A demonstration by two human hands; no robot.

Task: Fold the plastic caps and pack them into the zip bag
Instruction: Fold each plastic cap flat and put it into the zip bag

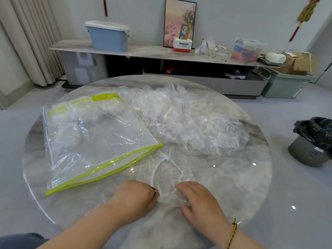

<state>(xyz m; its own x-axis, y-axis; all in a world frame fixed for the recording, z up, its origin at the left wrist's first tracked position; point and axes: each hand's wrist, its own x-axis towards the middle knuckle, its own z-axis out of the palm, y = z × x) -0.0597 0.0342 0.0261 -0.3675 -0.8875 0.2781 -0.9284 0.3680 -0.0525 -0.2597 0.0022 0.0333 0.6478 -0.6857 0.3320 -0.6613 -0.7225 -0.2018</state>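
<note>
While both hands are working the near edge of the spread cap (167, 177), the zip bag (97, 141) is lying just left of it on the surface (242, 186), its green zip strip facing the person and its mouth gaping slightly. The bag is holding a few crumpled clear caps, bunched toward its far closed end. The left hand (133, 198) is curling its fingers down and pinching the cap's elastic rim. The right hand (197, 200) is gripping bunched film with bent fingers, tips partly hidden. The cap pile (188, 119) is sitting right of the bag, touching its side edge. On the floor, a grey bin (305, 155) is wearing a black liner, contents not visible. On the low cabinet (152, 53) behind, a blue box (107, 38) is sitting with its white lid on, and a clear tub (246, 51) is showing colourful contents, too blurred to identify.
</note>
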